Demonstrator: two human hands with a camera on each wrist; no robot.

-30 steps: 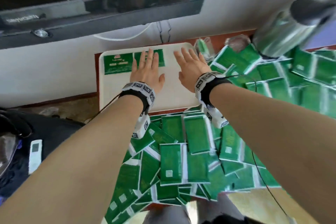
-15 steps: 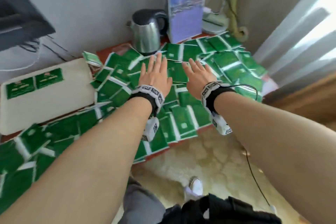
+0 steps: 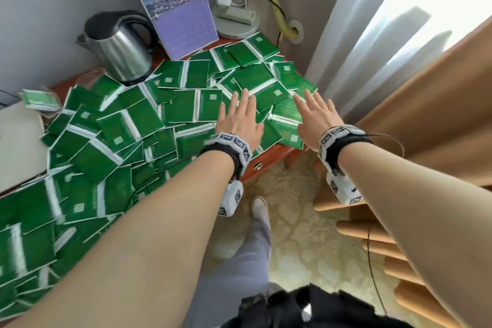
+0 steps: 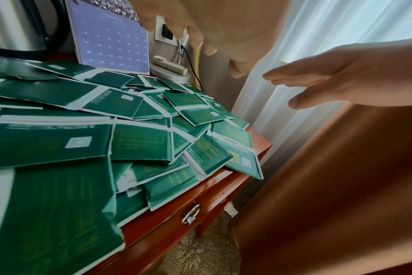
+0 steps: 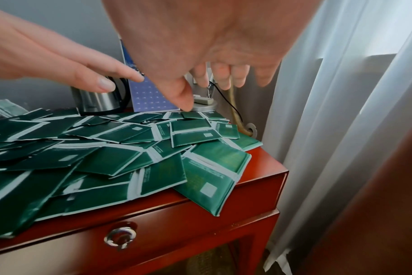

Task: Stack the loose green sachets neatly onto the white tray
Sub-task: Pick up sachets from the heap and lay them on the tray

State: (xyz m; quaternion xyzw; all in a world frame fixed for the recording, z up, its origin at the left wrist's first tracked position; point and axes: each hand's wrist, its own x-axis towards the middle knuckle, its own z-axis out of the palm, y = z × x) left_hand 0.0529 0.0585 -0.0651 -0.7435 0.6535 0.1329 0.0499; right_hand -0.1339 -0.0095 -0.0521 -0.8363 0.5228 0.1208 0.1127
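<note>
Several loose green sachets (image 3: 149,125) lie overlapping across the red wooden table (image 3: 274,153). Only a corner of the white tray (image 3: 18,141) shows, at the far left edge. My left hand (image 3: 241,114) hovers flat and open over the sachets near the table's right end, holding nothing. My right hand (image 3: 312,112) is open with spread fingers just to its right, above the sachets at the table's right corner (image 5: 207,173). In the wrist views, both the left hand (image 4: 188,28) and the right hand (image 5: 212,55) are raised off the pile (image 4: 139,141).
A steel kettle (image 3: 119,48), a purple calendar card (image 3: 175,8) and a lamp base with a power strip (image 3: 234,18) stand at the back. A white curtain (image 3: 372,48) hangs to the right, above a wooden chair (image 3: 372,234). The drawer has a ring pull (image 5: 120,238).
Both hands have left the white tray and moved right across the pile to the table's right end. The head view has swung right with them, leaving the tray at the far left.
</note>
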